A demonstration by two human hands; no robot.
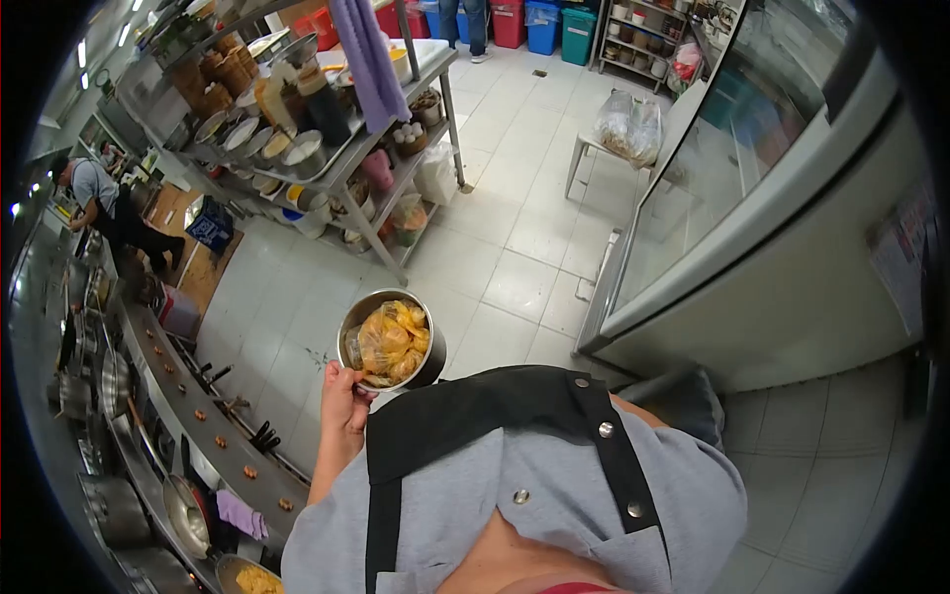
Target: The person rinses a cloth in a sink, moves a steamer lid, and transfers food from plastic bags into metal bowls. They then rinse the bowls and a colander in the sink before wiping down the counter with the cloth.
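A round steel pot [435, 361] is in front of my chest, and inside it lies a clear plastic bag of yellow-orange food [393, 339]. My left hand [344, 394] grips the pot at its near left rim, with fingers bent over the edge. My right hand does not show; only a bit of my right upper arm appears beside the black apron [584, 396]. Beyond the pot stands a steel shelf table [371, 188] with containers, bottles and a purple cloth [371, 64].
A stove counter [213, 436] with pans runs along the left. A person [99, 203] bends over it farther back. A glass-door fridge [732, 228] stands at the right, near a stool [591, 146] holding plastic bags. Colored bins [543, 28] line the back.
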